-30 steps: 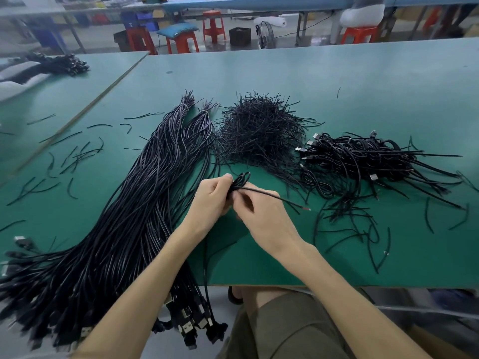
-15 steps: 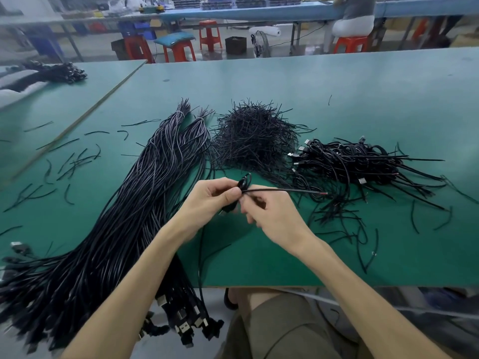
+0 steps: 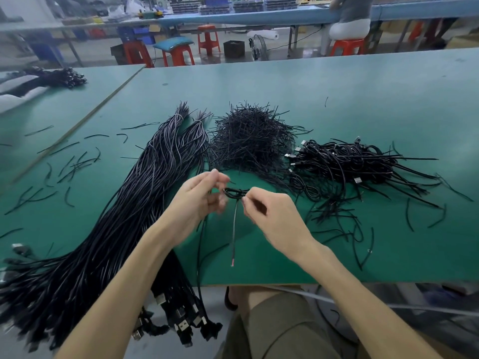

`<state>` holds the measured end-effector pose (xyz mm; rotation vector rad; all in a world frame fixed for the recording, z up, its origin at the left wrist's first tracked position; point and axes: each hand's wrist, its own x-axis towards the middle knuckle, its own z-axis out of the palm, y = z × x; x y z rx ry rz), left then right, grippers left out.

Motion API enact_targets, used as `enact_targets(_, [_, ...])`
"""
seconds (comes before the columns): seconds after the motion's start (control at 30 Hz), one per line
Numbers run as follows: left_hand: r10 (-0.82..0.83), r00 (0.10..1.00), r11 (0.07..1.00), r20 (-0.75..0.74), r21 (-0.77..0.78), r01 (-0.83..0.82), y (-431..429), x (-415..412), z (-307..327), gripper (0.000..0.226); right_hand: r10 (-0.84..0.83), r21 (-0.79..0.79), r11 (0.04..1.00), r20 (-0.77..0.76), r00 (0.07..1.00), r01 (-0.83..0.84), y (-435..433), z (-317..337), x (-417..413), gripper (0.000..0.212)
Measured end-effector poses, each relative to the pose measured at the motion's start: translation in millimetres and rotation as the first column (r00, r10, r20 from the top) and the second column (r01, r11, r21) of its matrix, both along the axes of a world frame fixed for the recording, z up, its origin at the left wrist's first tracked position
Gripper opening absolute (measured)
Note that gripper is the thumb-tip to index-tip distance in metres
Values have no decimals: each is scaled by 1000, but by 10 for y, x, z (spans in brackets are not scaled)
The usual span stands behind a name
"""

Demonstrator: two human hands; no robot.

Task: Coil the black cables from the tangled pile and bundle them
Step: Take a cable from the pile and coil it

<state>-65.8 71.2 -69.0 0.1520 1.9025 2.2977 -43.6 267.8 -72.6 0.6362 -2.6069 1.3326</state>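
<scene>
A: Black cable, wound small: the right hand (image 3: 274, 218) pinches the coil (image 3: 234, 192) between thumb and forefinger, just above the green table (image 3: 363, 99).

B: And the left hand (image 3: 197, 200)?

A: Blurred. Its fingers are loosely spread right beside the coil; whether they grip anything I cannot tell.

B: So which step is this?

A: The winding looks done for this one, I'd judge. A loose tail (image 3: 234, 229) with a reddish tip hangs from the coil, so the next move likely calls for wrapping that tail, or a tie, round the loops, with the pinch stopping them from springing apart.

B: Ties from where?

A: The heap of short ties (image 3: 248, 141) lies just beyond the hands. The finished bundles (image 3: 350, 164) sit to the right, and the long uncoiled cables (image 3: 134, 203) to the left, draping off the near edge.

B: Anything in the way?

A: Stray ties (image 3: 70, 164) litter the left side, and one trailing cable (image 3: 199, 255) drops past the left wrist; it could snag.
</scene>
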Motion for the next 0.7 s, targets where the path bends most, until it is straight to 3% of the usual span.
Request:
enact_targets(0.13, [-184,963,935,195,-266,233,0,4,26,51,57,252,968,-192,980,-7,0,23,58,29])
enact_targets(0.23, [-356,925,866,132,-325,379,-18,53,-2,38,116,360,933,-289,950,-4,-13,20,105,24])
enact_targets(0.3, [-349,936,893,56,-284,350,-37,50,-39,27,121,345,938,-231,965,-35,5,6,94,24])
enact_targets(0.37, [-289,957,934,-27,-229,275,-47,44,-71,27,95,247,967,-135,986,-59,16,-25,78,27])
enact_targets(0.5, [-181,966,979,-187,-131,158,-17,66,-90,23,55,-191,981,153,987,-25,-10,-37,48,32])
enact_targets(0.7, [-83,963,985,-258,-166,40,31,76,-153,40,110,-409,910,401,910,70,-42,-38,11,32])
